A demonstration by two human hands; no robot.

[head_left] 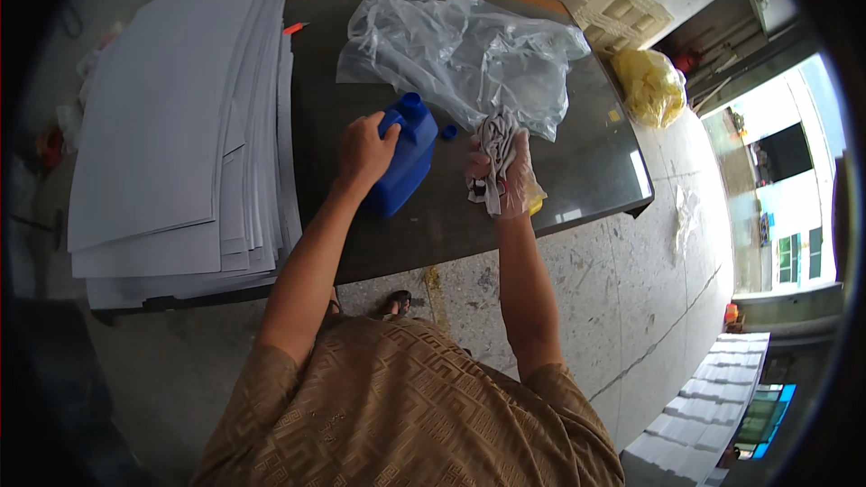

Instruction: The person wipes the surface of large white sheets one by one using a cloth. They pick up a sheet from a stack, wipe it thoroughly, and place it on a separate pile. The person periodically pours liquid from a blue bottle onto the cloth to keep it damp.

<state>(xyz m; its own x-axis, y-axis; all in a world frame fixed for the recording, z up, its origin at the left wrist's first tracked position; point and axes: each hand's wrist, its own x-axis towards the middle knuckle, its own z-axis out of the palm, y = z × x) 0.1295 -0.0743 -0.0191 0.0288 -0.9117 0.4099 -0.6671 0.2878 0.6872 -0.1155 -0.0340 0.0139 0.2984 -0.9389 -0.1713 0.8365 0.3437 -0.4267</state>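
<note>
My bare left hand (365, 151) is closed round the handle of a blue plastic jug (404, 162) on the dark tabletop (433, 230). The jug's mouth has no cap on it, and a small blue cap (449, 133) lies just to its right. A clear thin glove covers my right hand (512, 179), whose fingers are wrapped round a bunched grey-and-white cloth (496, 140) with some dark and red parts. Something yellow (536, 206) shows beside the gloved wrist, partly hidden. Beyond both hands a crumpled clear plastic bag (460, 45) is spread over the table.
Tall stacks of white sheets (162, 108) cover the table's left side, with a small orange-red tool (294, 28) by their edge. A yellow bag (649, 87) stands past the table's far right corner. More white stacked sheets (699, 406) are on the floor at lower right.
</note>
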